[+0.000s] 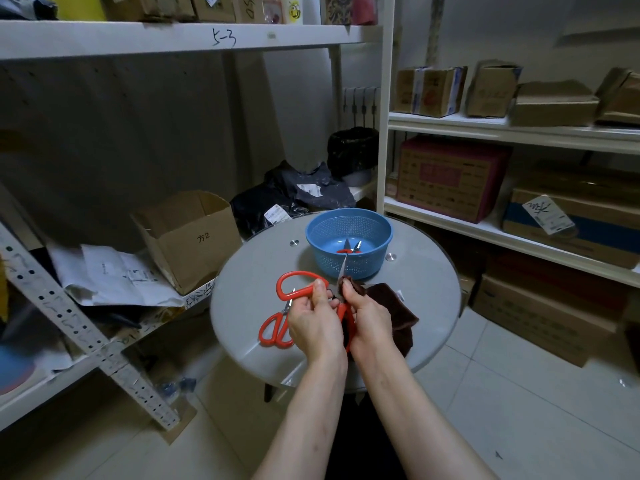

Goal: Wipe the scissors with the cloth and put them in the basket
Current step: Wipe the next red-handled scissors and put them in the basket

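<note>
Wiping in progress: one pair of scissors in hand over the round counter.

White metal shelves (485, 124) with cardboard boxes stand on both sides. The counter (249, 271) is a smooth grey glass disc with metal studs. At its far side sits a round blue perforated plastic basket (367, 265) with a small red-handled pair (349, 249) lying inside. A dark brown fuzzy cloth (391, 303) drapes at the right. The left hand (315, 323) has its fingers curled around the red loop handle of the held scissors (294, 284), steel blade pointing at the basket. The right hand (370, 320) fingers pinch a fold of cloth against the blade base. A spare red-handled pair (275, 329) lies flat on the counter, left of the hands.
</note>
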